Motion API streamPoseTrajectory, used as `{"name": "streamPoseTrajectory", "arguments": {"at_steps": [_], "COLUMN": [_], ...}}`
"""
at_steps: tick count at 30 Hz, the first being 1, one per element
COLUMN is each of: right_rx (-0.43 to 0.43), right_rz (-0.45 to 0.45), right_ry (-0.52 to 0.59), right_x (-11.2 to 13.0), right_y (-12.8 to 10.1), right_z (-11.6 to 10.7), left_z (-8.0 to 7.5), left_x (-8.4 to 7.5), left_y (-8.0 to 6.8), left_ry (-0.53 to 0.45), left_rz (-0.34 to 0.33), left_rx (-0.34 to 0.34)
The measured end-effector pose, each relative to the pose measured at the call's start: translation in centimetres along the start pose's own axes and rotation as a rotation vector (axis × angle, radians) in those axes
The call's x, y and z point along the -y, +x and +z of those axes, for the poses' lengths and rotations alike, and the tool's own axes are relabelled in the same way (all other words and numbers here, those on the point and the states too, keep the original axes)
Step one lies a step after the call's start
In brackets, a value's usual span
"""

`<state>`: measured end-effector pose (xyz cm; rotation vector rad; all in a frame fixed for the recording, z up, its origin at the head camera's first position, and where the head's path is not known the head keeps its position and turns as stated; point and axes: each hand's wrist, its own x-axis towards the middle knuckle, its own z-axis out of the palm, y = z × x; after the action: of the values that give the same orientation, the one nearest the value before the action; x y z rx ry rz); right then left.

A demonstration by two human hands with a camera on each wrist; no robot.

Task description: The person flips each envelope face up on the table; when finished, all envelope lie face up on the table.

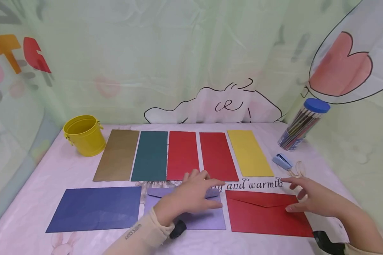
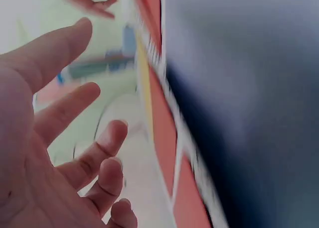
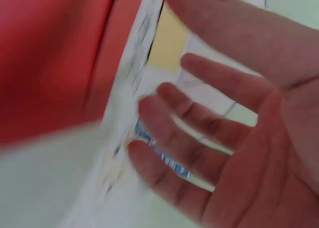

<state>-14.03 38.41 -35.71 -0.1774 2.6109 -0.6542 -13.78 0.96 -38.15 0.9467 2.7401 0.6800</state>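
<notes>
Five paper strips (image 1: 182, 155) lay side by side across the table (image 1: 32, 219), with a bucket (image 1: 83, 135) to their left and a pencil tube (image 1: 301, 125) to their right, a stapler (image 1: 283, 161) just before the tube. Three envelopes (image 1: 97, 208) lay in a row before the strips. The left hand (image 1: 191, 194) was over the middle envelope (image 1: 204, 219), the right hand (image 1: 312, 199) over the right envelope (image 1: 261, 212).

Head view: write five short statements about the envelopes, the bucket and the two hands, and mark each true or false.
1. The yellow bucket stands left of the gold sheet. True.
2. The left hand is over the lilac envelope. True.
3. The right hand grips the pencil tube. False: it hovers open at the red envelope, apart from the tube.
4. The back row holds two red sheets. True.
5. The blue envelope lies right of the red envelope. False: it lies far left.
</notes>
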Motion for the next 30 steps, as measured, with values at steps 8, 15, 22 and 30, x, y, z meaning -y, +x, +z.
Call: {"name": "streamPoseTrajectory", "arguments": {"at_steps": [8,15,22,30], "right_rx": [-0.091,-0.119,-0.026,0.041], "right_rz": [-0.27,-0.403,-0.46,-0.536], "right_ry": [-0.056,0.002,-0.012,-0.054], "right_x": [8.6,15.9,23.1,28.9], "right_y": [3.6,8.8,13.4,17.7], "right_z": [0.8,3.8,6.9,8.7], "left_z": [-4.5,-6.8,-7.9,-8.2], "left_x": [7.6,13.0,17.4,20.1], "left_y": [-5.8,-12.1,-16.1,-17.8], "left_ry": [-0.158,-0.152,-0.148,-0.164], "left_rz": [-0.06,-0.195,-0.299,-0.43], "left_rx": [-0.144,-0.258,-0.306,-0.306]}}
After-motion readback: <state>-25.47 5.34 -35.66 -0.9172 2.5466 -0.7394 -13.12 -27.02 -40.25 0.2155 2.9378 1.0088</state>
